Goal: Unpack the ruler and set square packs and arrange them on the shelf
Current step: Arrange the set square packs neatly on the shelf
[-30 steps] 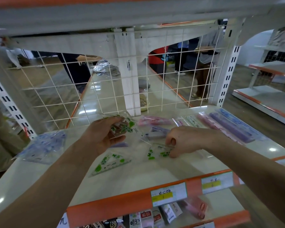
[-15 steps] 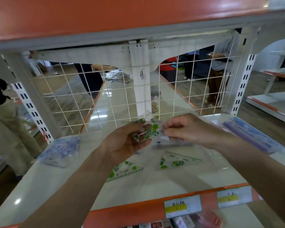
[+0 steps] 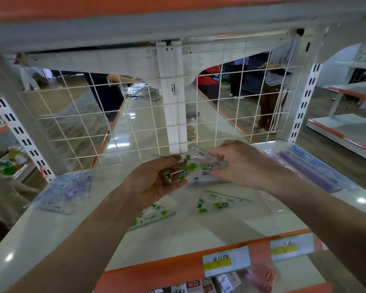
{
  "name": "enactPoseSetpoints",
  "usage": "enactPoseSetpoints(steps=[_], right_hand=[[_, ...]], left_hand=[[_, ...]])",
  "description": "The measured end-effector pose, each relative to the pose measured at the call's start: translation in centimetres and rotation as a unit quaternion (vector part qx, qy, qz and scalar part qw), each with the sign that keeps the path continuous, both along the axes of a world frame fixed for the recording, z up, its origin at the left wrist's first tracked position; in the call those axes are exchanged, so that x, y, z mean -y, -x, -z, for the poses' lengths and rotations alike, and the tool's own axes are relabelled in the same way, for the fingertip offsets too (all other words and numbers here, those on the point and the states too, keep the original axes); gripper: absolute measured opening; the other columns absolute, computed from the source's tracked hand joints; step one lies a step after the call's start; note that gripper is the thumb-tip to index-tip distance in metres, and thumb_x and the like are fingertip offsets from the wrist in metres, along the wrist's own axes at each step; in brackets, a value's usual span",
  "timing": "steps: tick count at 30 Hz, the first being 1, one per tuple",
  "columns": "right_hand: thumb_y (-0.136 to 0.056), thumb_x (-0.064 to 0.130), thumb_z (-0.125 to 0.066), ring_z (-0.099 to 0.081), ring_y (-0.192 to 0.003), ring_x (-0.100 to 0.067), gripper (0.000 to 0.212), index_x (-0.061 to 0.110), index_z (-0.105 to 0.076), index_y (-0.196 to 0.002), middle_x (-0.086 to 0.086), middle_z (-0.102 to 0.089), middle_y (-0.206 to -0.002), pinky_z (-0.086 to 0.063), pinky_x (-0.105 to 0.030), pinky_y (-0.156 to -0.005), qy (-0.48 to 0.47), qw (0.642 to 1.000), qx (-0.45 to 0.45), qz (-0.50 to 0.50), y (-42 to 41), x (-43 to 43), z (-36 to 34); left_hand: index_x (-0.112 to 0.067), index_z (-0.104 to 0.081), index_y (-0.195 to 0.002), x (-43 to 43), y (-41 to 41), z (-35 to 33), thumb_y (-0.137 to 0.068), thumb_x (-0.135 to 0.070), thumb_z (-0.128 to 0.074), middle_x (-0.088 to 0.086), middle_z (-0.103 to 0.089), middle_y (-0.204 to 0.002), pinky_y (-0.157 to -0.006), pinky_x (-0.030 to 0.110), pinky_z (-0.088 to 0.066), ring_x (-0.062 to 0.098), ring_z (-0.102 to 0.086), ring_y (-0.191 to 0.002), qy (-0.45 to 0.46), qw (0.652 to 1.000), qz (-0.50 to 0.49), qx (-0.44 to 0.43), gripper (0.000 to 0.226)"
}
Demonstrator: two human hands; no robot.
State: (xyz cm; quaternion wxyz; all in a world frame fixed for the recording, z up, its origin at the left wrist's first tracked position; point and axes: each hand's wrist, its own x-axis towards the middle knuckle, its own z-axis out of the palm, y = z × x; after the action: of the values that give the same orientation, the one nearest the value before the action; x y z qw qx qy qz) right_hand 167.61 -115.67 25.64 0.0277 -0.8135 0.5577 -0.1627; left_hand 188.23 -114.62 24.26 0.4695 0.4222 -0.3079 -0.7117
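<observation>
Two white price tags [image 3: 226, 261] are sitting on the orange front edge of the shelf [image 3: 199, 235]. Each one is showing a yellow band and some dark marks, but these are too blurry to read. The see-through set squares are carrying green cartoon prints and a tiny line of writing that is too small to read.

The shelf is shining white and lights are glinting on it. A white wire grid [image 3: 97, 123] is standing at its back. Behind the grid, people are standing on a wooden floor among more white and orange shelves.

The left hand [image 3: 154, 182] and the right hand [image 3: 243, 166] are holding one set square pack [image 3: 199, 166] up over the middle of the shelf. The left thumb and curled fingers are pinching its left end, and the right fingers are pinching its right end.

Two more green set squares are lying flat on the shelf under the hands, the near one [image 3: 152, 216] and the far one [image 3: 222, 203]. One blue pack [image 3: 61, 193] is lying at the left. The purple and blue ruler packs [image 3: 311, 168] are lying at the right, too blurred to count.
</observation>
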Motion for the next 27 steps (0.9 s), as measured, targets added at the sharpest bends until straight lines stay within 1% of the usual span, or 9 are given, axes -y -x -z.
enactPoseSetpoints(steps=[2,4,8,15,17,19,21,25,27], right_hand=[[-0.080,0.037,-0.068,-0.051,-0.087,-0.020,0.024,0.016,-0.061,-0.091,-0.001,-0.053,-0.091,-0.039,-0.031,-0.068,-0.023,1.000,-0.007,0.006,0.6,0.1,0.0],[-0.079,0.038,-0.069,-0.053,-0.085,-0.021,0.023,0.018,-0.062,-0.087,-0.001,-0.056,-0.090,-0.041,-0.031,-0.070,-0.041,0.999,-0.017,0.009,1.1,0.0,0.1],[-0.077,0.035,-0.070,-0.059,-0.081,-0.027,0.027,0.011,-0.063,-0.086,-0.011,-0.063,-0.089,-0.039,-0.030,-0.062,-0.109,0.993,-0.047,0.006,2.3,-0.2,0.8],[-0.077,0.034,-0.071,-0.050,-0.062,-0.013,0.020,0.022,-0.057,-0.072,0.003,-0.053,-0.068,-0.033,-0.027,-0.053,-0.227,0.966,-0.124,-0.024,1.9,-0.5,1.6],[-0.078,0.034,-0.070,-0.053,-0.065,-0.015,0.014,0.021,-0.063,-0.082,0.000,-0.059,-0.075,-0.034,-0.026,-0.053,-0.237,0.963,-0.127,-0.029,1.7,-0.5,1.7],[-0.078,0.035,-0.069,-0.062,-0.080,-0.020,0.030,0.018,-0.067,-0.102,-0.005,-0.066,-0.091,-0.039,-0.025,-0.058,-0.243,0.961,-0.132,-0.027,1.6,-0.5,1.9],[-0.075,0.035,-0.069,-0.064,-0.088,-0.023,0.036,0.016,-0.066,-0.106,-0.006,-0.067,-0.097,-0.043,-0.027,-0.063,-0.239,0.962,-0.132,-0.024,1.6,-0.3,2.2],[-0.076,0.032,-0.068,-0.057,-0.072,-0.020,0.020,0.016,-0.063,-0.087,-0.004,-0.061,-0.082,-0.036,-0.027,-0.056,-0.240,0.959,-0.148,-0.032,1.5,-0.2,2.6],[-0.077,0.033,-0.067,-0.053,-0.069,-0.016,0.015,0.020,-0.060,-0.079,0.001,-0.056,-0.077,-0.038,-0.027,-0.057,-0.241,0.958,-0.154,-0.033,1.7,-0.3,2.4]], left_hand=[[-0.001,-0.065,-0.096,0.2,-0.4,0.0,-0.093,-0.002,-0.050,0.014,-0.070,-0.082,-0.059,0.038,-0.060,0.022,-0.067,-0.073,-0.004,1.000,-0.012,0.010,0.015],[-0.001,-0.065,-0.094,0.5,-0.9,0.1,-0.092,-0.003,-0.052,0.013,-0.070,-0.080,-0.054,0.036,-0.059,0.022,-0.066,-0.076,-0.014,0.999,-0.036,0.019,0.013],[-0.001,-0.065,-0.096,1.1,-1.6,0.3,-0.089,-0.004,-0.057,0.013,-0.067,-0.086,-0.053,0.033,-0.058,0.025,-0.065,-0.088,-0.027,0.997,-0.069,0.018,0.010],[-0.003,-0.066,-0.092,1.3,-1.3,0.6,-0.090,-0.005,-0.056,0.012,-0.066,-0.083,-0.056,0.035,-0.059,0.023,-0.064,-0.083,-0.030,0.998,-0.049,0.026,0.010],[-0.002,-0.066,-0.091,1.3,-1.1,0.6,-0.090,-0.005,-0.056,0.012,-0.066,-0.082,-0.055,0.035,-0.059,0.022,-0.064,-0.081,-0.029,0.998,-0.045,0.028,0.010],[-0.002,-0.066,-0.092,1.3,-0.9,0.6,-0.089,-0.004,-0.056,0.012,-0.066,-0.082,-0.054,0.034,-0.059,0.021,-0.064,-0.080,-0.030,0.998,-0.042,0.030,0.010],[-0.002,-0.066,-0.093,1.3,-0.8,0.6,-0.090,-0.004,-0.056,0.012,-0.065,-0.082,-0.054,0.035,-0.059,0.021,-0.064,-0.079,-0.032,0.998,-0.041,0.035,0.011],[-0.002,-0.066,-0.094,1.2,-0.4,0.5,-0.091,-0.003,-0.055,0.012,-0.066,-0.079,-0.054,0.035,-0.059,0.020,-0.066,-0.070,-0.034,0.998,-0.032,0.048,0.011],[-0.001,-0.065,-0.095,1.0,-0.3,0.5,-0.092,-0.001,-0.052,0.012,-0.066,-0.079,-0.056,0.037,-0.059,0.021,-0.066,-0.068,-0.035,0.998,-0.023,0.056,0.014]])
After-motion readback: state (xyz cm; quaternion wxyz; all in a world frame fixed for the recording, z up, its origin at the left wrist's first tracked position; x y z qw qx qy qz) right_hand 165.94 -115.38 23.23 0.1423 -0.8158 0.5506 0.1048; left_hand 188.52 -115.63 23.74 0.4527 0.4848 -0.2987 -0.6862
